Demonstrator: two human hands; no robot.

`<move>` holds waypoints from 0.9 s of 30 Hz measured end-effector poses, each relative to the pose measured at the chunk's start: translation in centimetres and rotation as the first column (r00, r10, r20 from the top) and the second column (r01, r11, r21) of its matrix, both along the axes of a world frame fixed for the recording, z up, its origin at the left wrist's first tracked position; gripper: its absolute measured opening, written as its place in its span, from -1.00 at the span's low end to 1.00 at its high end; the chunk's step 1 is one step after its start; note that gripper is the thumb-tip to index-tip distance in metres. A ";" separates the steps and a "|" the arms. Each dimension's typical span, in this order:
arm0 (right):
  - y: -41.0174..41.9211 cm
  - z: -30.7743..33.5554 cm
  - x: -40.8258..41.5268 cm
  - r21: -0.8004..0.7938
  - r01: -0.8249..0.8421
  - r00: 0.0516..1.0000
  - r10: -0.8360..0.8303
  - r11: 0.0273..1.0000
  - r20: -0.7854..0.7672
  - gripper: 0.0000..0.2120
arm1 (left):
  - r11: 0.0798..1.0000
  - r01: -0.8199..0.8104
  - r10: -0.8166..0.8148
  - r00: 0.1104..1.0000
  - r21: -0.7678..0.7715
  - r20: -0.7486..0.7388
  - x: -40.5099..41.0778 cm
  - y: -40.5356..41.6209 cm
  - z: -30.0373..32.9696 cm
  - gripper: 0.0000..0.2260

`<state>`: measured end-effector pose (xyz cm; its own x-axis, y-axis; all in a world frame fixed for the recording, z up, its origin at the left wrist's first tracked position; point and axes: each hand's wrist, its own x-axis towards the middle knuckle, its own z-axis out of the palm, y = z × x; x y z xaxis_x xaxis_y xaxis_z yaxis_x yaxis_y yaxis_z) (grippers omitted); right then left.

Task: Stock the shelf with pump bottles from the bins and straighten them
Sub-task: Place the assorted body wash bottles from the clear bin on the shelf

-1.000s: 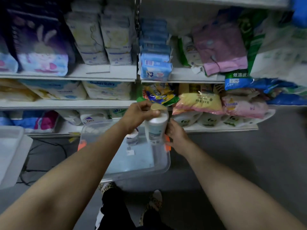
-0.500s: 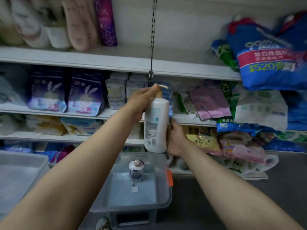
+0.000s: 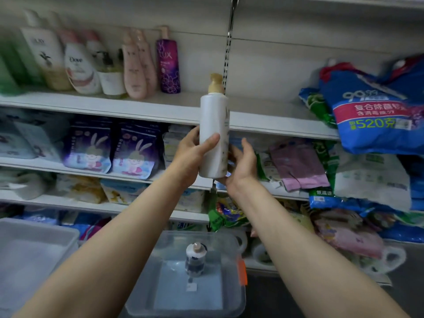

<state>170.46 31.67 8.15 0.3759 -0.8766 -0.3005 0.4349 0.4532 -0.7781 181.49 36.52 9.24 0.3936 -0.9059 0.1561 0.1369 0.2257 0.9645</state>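
Your left hand grips the white pump bottle upright, thumb across its front; your right hand cups its base, fingers curled behind. Beyond it lies the bottle shelf; below, another bottle stands in the clear bin.

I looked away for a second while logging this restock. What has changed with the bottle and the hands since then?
The white bottle rose from above the bin to shelf height. The left hand shifted its grip from pump to body. The right hand still supports the base; one small bottle remains in the bin.

left hand: gripping, thumb forward | right hand: cupping, fingers up
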 end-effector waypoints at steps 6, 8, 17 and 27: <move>-0.6 2.0 3.5 0.002 0.020 1.000 -0.020 1.000 0.002 -0.49 | 0.985 -0.172 0.172 0.979 -0.007 0.105 2.4 -0.5 1.6 -0.72; -1.1 2.3 5.1 -0.027 0.052 0.998 -0.051 0.998 0.030 -0.52 | 0.985 -0.168 0.174 0.955 -0.048 0.240 2.6 -0.9 2.0 -0.76; -4.4 4.5 9.4 -0.189 0.022 0.999 -0.026 0.982 -0.020 -0.57 | 0.997 -0.056 0.066 0.967 -0.050 0.245 7.3 -3.1 3.5 -0.58; -8.6 5.5 13.1 -0.229 0.065 0.998 -0.059 0.971 0.035 -0.63 | 1.000 -0.010 -0.001 0.873 0.020 0.488 14.0 -9.1 5.2 -0.55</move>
<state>183.61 23.04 13.64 0.3242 -0.9427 -0.0785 0.4792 0.2352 -0.8456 195.46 27.44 14.42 0.2768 -0.9096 0.3100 -0.3528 0.2038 0.9132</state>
